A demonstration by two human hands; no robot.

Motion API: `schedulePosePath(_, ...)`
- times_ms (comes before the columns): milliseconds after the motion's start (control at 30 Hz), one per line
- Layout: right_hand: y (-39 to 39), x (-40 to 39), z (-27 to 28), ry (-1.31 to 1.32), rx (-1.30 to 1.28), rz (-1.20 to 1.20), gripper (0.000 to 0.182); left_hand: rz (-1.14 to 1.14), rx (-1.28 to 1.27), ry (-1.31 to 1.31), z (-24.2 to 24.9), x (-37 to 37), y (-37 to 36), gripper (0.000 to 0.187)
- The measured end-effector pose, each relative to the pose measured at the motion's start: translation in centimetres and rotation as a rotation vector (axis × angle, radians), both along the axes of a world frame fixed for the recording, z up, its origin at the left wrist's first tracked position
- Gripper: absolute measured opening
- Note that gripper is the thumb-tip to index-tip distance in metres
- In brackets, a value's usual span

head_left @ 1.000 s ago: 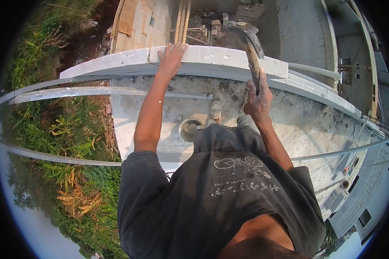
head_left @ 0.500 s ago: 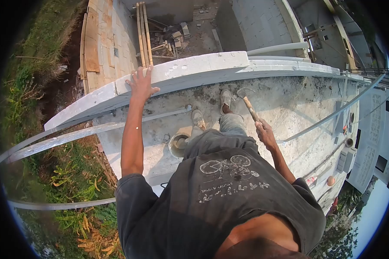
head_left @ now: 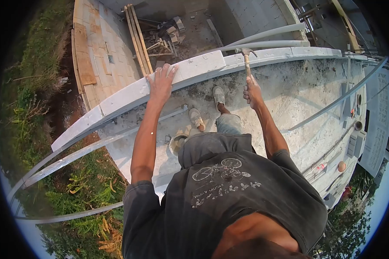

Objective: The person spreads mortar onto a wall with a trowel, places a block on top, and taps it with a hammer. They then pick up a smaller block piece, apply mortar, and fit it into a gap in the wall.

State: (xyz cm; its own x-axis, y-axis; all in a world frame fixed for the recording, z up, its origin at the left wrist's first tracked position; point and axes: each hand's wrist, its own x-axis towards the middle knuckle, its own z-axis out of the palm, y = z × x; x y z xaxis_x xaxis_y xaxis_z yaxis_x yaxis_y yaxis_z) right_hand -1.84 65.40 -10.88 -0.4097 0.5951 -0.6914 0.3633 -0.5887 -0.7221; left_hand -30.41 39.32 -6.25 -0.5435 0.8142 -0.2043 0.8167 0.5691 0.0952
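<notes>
My left hand (head_left: 161,86) lies with its fingers spread on the top and near edge of a white block (head_left: 199,65) in the low curved wall. In my right hand (head_left: 253,91) is the wooden handle of a hammer (head_left: 247,64). The hammer's metal head is raised near the wall, just right of that block's end, over the lower course of blocks (head_left: 272,55). Whether the head touches the blocks I cannot tell.
My shoes stand on the concrete slab (head_left: 307,95). A bucket (head_left: 177,144) sits by my left leg. Metal strips (head_left: 86,151) cross at the left, above plants. Beyond the wall are bamboo poles (head_left: 138,41), grey pipes (head_left: 268,43) and rubble in a lower room.
My right hand has lifted the hammer up and forward to the wall. My left hand has shifted right along the blocks. The view has moved a little.
</notes>
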Motion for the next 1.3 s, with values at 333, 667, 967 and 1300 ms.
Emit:
schedulePosePath(333, 6.9, 3.3, 0.3, -0.013, -0.054, -0.333, 0.063, 0.047, -0.085, -0.045, 1.4, 0.1, 1.8, 0.086)
schedulePosePath(667, 4.2, 1.1, 0.6, -0.085, -0.321, 0.231, 0.053, 0.079, -0.135, -0.080, 1.0, -0.1, 2.4, 0.084)
schedulePosePath(967, 7.8, 13.1, -0.3, -0.315, -0.124, 0.077, 0.022, 0.055, -0.106, -0.078, 1.3, -0.6, 2.6, 0.081)
schedulePosePath(1300, 5.9, 11.3, 6.4, -0.194, 0.453, 1.122, 0.033, 0.359, -0.105, 0.062, 0.9, 0.2, -6.9, 0.084)
